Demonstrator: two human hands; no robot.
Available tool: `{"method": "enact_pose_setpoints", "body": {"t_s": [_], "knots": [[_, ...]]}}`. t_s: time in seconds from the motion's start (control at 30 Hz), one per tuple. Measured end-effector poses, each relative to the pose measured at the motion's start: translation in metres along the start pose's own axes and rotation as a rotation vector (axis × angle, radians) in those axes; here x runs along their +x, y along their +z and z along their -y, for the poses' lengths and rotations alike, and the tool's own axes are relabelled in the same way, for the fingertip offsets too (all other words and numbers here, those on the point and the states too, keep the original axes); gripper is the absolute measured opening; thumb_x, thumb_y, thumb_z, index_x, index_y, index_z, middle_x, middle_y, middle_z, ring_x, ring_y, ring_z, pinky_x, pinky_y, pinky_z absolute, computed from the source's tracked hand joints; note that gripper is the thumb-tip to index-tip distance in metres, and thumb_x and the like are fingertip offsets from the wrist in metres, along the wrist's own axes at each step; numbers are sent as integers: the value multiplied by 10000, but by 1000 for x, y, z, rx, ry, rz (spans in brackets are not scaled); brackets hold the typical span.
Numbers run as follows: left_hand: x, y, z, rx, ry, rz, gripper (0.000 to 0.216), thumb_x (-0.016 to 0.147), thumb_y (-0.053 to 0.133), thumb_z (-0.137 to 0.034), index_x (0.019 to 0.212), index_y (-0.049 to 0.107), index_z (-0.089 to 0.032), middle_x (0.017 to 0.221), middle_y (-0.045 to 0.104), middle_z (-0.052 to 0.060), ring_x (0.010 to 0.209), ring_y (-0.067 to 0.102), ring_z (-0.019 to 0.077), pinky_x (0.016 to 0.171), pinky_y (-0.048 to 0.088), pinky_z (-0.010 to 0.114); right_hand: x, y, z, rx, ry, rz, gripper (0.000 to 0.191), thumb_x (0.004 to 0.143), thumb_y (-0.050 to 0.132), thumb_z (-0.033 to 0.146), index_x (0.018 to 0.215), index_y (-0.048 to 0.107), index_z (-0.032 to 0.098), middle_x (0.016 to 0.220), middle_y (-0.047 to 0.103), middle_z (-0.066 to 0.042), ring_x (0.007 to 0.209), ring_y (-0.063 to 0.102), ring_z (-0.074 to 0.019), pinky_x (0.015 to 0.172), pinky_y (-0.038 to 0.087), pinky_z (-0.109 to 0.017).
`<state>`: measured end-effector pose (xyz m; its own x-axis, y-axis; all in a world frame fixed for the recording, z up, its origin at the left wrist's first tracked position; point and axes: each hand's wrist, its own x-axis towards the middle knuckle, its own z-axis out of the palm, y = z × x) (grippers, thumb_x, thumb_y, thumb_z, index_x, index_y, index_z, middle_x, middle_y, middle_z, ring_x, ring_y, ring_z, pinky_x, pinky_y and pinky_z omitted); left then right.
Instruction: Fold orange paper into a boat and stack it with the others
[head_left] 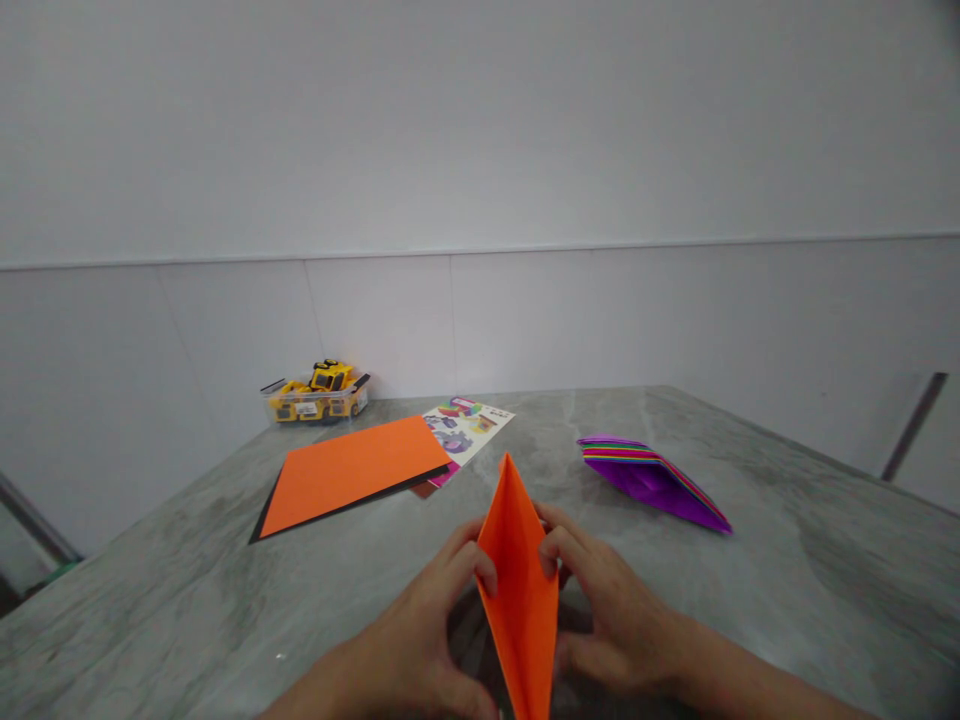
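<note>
A folded orange paper [517, 590] stands upright in front of me, its two layers spread apart into a pointed, boat-like pocket. My left hand [427, 620] grips its left edge, with fingertips curled over the rim. On the opposite edge, my right hand [600, 600] pinches the paper in the same way. The near end of the paper runs out of the bottom of the view. Some fingers are hidden behind the paper.
Orange sheets [360, 468] lie over black ones on the grey marbled table [360, 580]. A printed colourful sheet [469, 428] is partly beneath them. Folded purple paper with striped edges [652, 482] lies to the right. A clear box of yellow toy vehicles [319, 395] stands back left by the wall.
</note>
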<state>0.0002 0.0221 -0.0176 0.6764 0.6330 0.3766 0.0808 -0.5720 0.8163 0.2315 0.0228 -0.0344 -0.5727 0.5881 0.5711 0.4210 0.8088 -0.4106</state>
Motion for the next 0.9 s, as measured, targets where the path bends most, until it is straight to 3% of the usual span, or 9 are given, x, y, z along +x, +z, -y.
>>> {"method": "enact_pose_setpoints", "body": {"t_s": [0.13, 0.3, 0.4, 0.5, 0.57, 0.67, 0.73, 0.8, 0.9], "knots": [[0, 2, 4, 91, -51, -74, 523, 561, 871, -320, 854, 448, -223, 1199, 520, 46, 1087, 506, 245, 920, 415, 332, 1, 2, -1, 59, 11, -33, 523, 808, 466, 714, 944, 449, 209, 1260, 489, -178, 818, 584, -208, 656, 495, -324], [-1, 7, 8, 83, -42, -176, 532, 528, 890, -225, 786, 426, -217, 1031, 572, 2, 917, 524, 194, 812, 412, 273, 7, 0, 6, 64, -17, -89, 498, 832, 430, 703, 893, 463, 211, 1121, 548, -131, 778, 559, -194, 645, 478, -306], [-1, 9, 6, 36, -60, -202, 517, 529, 894, -209, 786, 445, -213, 1013, 587, -2, 897, 523, 184, 804, 414, 266, 7, 0, 9, 33, -19, -71, 448, 833, 511, 633, 962, 528, 204, 1340, 416, -165, 1033, 550, -261, 745, 500, -333], [0, 11, 3, 10, -71, -210, 478, 567, 871, -188, 785, 446, -212, 992, 594, -4, 881, 529, 177, 794, 427, 265, 7, 2, 12, -44, -67, -108, 329, 804, 625, 502, 955, 588, 212, 1520, 149, -114, 1327, 309, -359, 882, 473, -406], [0, 12, 0, 17, -74, -217, 455, 594, 852, -189, 784, 439, -214, 973, 592, -1, 865, 534, 176, 782, 441, 270, 7, 1, 16, -89, -131, -148, 297, 789, 649, 469, 928, 599, 211, 1535, 115, -93, 1359, 241, -389, 969, 410, -490], [1, 14, -3, 71, -70, -240, 446, 607, 846, -245, 787, 439, -215, 1006, 580, 20, 905, 549, 198, 805, 469, 305, 9, -3, 21, -151, -246, -131, 327, 774, 669, 499, 927, 592, 220, 1456, 325, -114, 1333, 303, -380, 1042, 310, -558], [0, 15, -2, 144, -56, -258, 442, 613, 844, -311, 799, 456, -213, 1186, 535, 70, 1089, 521, 258, 919, 452, 377, 10, -6, 25, -177, -316, -94, 274, 798, 673, 449, 923, 574, 226, 1281, 536, -105, 1263, 430, -321, 1070, 277, -538], [-2, 14, 1, 241, -25, -267, 479, 588, 847, -415, 831, 490, -208, 1409, 379, 118, 1307, 359, 339, 1038, 367, 469, 10, -7, 28, -151, -352, -86, 192, 834, 660, 369, 889, 544, 226, 1088, 653, -65, 1127, 561, -246, 1097, 246, -500], [-6, 9, 6, 388, 106, -258, 622, 541, 818, -558, 977, 540, -212, 1547, 171, 145, 1409, 174, 395, 1091, 277, 544, 12, -4, 30, -15, -334, -146, 175, 895, 597, 348, 822, 508, 217, 956, 688, -29, 930, 649, -161, 1090, 292, -412]]}}
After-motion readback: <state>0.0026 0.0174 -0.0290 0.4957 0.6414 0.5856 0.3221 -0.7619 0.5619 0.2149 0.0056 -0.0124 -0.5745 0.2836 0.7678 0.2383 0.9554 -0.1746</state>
